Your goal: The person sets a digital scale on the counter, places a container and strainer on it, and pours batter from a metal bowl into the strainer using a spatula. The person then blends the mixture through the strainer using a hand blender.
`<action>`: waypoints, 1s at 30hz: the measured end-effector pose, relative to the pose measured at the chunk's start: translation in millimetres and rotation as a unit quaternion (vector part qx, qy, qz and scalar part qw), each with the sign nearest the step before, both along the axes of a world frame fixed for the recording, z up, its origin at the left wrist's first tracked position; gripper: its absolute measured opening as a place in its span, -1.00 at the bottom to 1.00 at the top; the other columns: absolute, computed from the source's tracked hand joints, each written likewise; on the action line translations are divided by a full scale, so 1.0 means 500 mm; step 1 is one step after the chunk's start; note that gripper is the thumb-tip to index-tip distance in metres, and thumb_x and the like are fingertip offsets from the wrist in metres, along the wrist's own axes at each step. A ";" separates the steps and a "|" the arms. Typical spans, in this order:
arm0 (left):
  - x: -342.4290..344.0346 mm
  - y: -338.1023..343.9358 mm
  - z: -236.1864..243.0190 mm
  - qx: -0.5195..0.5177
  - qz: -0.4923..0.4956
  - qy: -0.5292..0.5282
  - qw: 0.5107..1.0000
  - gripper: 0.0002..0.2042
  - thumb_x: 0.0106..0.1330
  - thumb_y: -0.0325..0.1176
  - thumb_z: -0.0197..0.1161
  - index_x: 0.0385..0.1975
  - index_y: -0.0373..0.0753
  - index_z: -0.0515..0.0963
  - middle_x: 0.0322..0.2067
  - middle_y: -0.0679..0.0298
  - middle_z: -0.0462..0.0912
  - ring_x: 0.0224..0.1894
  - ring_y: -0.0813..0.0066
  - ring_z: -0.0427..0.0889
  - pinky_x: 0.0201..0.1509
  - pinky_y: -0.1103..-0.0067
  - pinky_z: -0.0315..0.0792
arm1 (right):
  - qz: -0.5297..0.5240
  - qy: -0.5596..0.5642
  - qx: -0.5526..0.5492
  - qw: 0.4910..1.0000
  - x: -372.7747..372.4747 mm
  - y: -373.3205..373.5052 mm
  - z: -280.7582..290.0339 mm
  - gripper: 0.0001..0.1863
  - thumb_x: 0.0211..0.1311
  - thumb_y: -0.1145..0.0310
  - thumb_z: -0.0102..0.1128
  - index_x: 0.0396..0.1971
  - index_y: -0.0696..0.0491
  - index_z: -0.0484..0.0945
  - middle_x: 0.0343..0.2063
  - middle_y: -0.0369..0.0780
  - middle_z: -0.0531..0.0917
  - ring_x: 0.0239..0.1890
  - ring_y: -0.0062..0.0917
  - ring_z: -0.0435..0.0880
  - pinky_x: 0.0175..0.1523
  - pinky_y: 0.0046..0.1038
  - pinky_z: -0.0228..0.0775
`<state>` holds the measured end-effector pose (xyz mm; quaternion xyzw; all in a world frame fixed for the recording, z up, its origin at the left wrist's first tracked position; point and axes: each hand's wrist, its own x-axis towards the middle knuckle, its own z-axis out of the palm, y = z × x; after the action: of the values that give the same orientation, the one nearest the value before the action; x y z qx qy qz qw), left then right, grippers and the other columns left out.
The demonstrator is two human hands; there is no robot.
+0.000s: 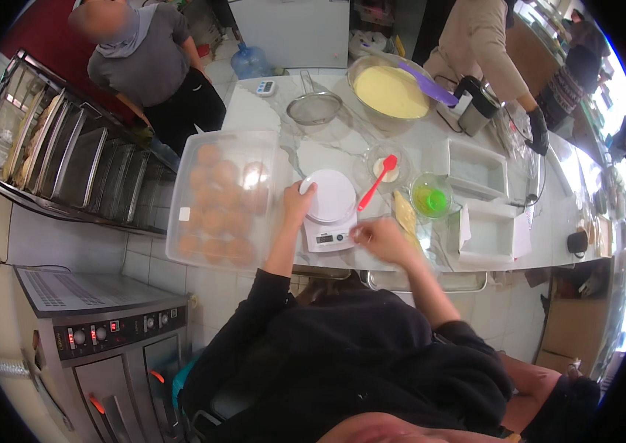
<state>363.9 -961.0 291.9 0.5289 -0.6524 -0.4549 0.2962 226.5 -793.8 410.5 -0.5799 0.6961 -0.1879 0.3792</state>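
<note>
White plastic scale [330,196]: set out, bare; weighing likely remains
Left hand [297,204]: pinching its rim
Right hand [385,241]: half-curled alongside, hold unclear

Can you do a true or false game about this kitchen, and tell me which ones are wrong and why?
1. The person's left hand touches the white scale. True.
2. The person's right hand is holding the red spatula. False: it is by the front of the scale, apart from the red spatula.
3. Something yellow is in the big metal bowl. True.
4. The plastic box is to the right of the scale. False: the plastic box is to the left.
5. A strainer lies on the table. True.
</note>
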 end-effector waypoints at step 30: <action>0.068 0.139 0.267 0.297 -0.198 0.408 0.840 -0.43 0.12 -0.46 -0.11 0.14 -0.01 -0.13 0.03 0.00 0.17 -0.05 0.02 0.33 -0.20 0.32 0.44 | -0.422 -0.165 -0.284 0.845 -0.165 0.182 0.018 -0.58 0.02 0.47 -0.04 -0.05 0.11 0.20 -0.31 -0.22 0.42 -0.42 -0.56 0.48 -0.42 -0.57 0.41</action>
<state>398.1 -891.3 425.4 0.2174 -0.3966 -0.8508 0.2676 144.0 -702.6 419.6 -0.2725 0.7171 -0.6123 0.1914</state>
